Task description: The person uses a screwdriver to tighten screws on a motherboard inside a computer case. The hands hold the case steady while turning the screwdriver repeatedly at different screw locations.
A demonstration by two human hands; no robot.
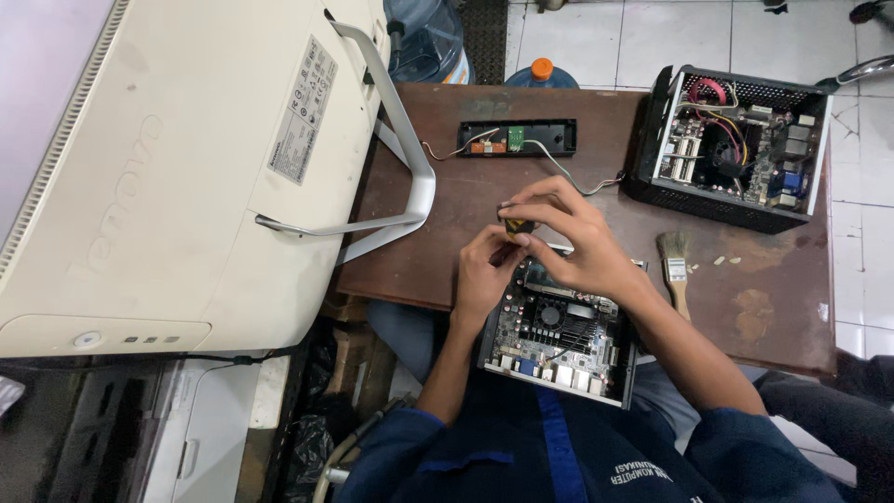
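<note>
On the left side of the frame we see the big cream plastic back of an all-in-one computer (pixel 177 177), tipped face down, with its bent silver metal stand (pixel 410 158) reaching over the edge of the brown wooden table (pixel 438 242).

In the middle of the frame are our two hands. Our left hand (pixel 484 275) is curled up, and its fingers pinch the small black and yellow part (pixel 515 226) from below. Our right hand (pixel 568 242) is bent over the top, and its fingertips pinch the same small part. We cannot tell just what the part is, as our fingers hide most of it. It sits just above the top edge of the small green circuit board in its open black metal case (pixel 559 335), which rests at the near edge of the table, over our lap.

To do this well, we think we should hold the part gently, keep both hands steady, and keep it over the board so it cannot drop far.

Above our hands lies a long black plastic strip with wires (pixel 517 138). To the right lies a wooden paint brush (pixel 675 270). In the upper right sits a second open black computer box full of coloured wires (pixel 736 149).
</note>
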